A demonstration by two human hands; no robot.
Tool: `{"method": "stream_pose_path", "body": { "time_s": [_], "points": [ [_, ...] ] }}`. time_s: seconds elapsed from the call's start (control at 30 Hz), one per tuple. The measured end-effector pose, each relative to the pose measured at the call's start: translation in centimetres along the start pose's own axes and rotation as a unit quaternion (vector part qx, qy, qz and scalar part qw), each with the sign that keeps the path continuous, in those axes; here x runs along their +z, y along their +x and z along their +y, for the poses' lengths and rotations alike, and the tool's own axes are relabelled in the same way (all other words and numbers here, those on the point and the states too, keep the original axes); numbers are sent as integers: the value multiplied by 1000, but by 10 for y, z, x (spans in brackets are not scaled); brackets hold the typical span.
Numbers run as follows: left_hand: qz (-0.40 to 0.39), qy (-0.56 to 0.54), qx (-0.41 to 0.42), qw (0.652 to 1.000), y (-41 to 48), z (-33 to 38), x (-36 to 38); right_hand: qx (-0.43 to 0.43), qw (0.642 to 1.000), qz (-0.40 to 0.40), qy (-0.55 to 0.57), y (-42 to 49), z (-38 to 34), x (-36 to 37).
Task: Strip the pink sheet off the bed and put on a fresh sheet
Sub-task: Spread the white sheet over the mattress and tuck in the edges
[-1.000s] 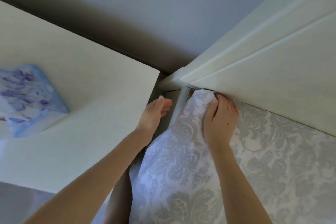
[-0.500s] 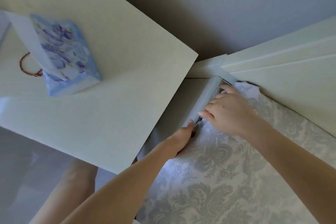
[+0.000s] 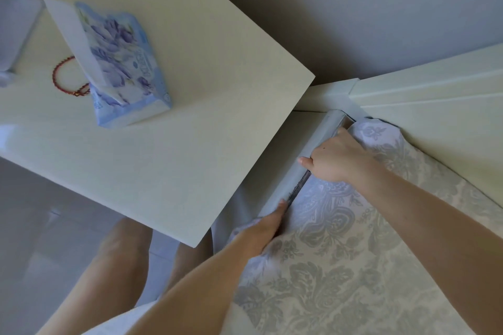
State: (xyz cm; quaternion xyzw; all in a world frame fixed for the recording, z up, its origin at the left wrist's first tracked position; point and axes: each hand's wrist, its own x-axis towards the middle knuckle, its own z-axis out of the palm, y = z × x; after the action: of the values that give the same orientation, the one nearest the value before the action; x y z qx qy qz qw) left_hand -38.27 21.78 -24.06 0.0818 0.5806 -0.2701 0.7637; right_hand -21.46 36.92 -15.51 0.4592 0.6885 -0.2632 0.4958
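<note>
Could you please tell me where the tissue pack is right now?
In the head view, the tissue pack lies at upper left on the bedside table, with a red bracelet against its left side.

A tissue pack [image 3: 122, 62] and bracelet [image 3: 54, 75] are lying on the bedside table [image 3: 204, 130]; the sheet [image 3: 340, 253] is lying right of the table.

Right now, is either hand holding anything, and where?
Left hand presses the sheet edge into the rail gap, no grip. Right hand: fingers hidden, cannot tell.
</note>
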Motion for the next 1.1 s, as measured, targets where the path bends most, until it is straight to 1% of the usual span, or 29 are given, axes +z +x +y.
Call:
{"method": "stream_pose_path", "body": {
  "time_s": [0.03,0.1,0.13,0.17,0.2,0.27,0.3,0.37,0.4,0.43,0.47,0.5,0.53,0.57,0.6,0.67,0.77,0.83,0.9,0.93,1.0,1.03,1.1],
  "points": [
    [-5,-12,-7,1000,11,-6,2,0,1000,-7,1,2,-1,1],
    [1,-18,13,1000,-2,0,-2,0,1000,-20,-3,5,-2,-2],
    [19,-14,35,999,-20,5,-6,2,1000,-24,-7,6,-2,-2],
    [45,19,66,997,-37,7,-8,7,1000,-25,-11,7,-2,-2],
    [75,60,103,990,-53,3,-11,12,1000,-24,-14,8,-3,-1],
    [148,114,188,964,-71,-14,-18,21,999,-23,-15,9,-4,-2],
    [168,127,224,952,-78,-22,-21,25,999,-25,-8,8,-4,-4],
    [170,156,246,941,-76,-32,-26,33,999,-2,6,6,-5,-7],
    [157,161,230,947,-70,-32,-26,31,998,54,9,4,-6,-6],
    [139,170,213,952,-69,-28,-26,35,989,143,9,1,-8,-4],
    [122,183,191,957,-71,-21,-27,63,969,239,18,-5,-9,-2],
    [100,190,167,962,-72,-15,-27,96,937,333,29,-13,-12,1],
    [72,184,139,971,-71,-11,-26,126,910,392,40,-24,-16,6],
    [39,169,108,979,-69,-9,-25,143,893,424,50,-34,-21,13],
    [12,154,78,985,-66,-7,-25,148,887,434,58,-45,-27,22],
    [-26,160,53,985,-63,-1,-26,144,885,437,66,-57,-44,40],
    [-42,205,37,977,-57,15,-31,151,888,429,62,-47,-58,57],
    [-36,232,43,971,-59,27,-31,151,883,434,91,-38,-59,55],
    [10,260,62,964,-68,31,-28,132,870,455,138,-42,-62,53],
    [58,287,86,952,-74,30,-28,122,855,471,178,-48,-66,53],
    [169,348,186,903,-91,27,-30,134,811,499,275,-71,-80,52],
    [211,363,248,873,-102,25,-32,166,777,512,326,-86,-92,54],
    [255,371,352,821,-121,20,-32,274,703,519,402,-117,-119,70]
  ]
}}
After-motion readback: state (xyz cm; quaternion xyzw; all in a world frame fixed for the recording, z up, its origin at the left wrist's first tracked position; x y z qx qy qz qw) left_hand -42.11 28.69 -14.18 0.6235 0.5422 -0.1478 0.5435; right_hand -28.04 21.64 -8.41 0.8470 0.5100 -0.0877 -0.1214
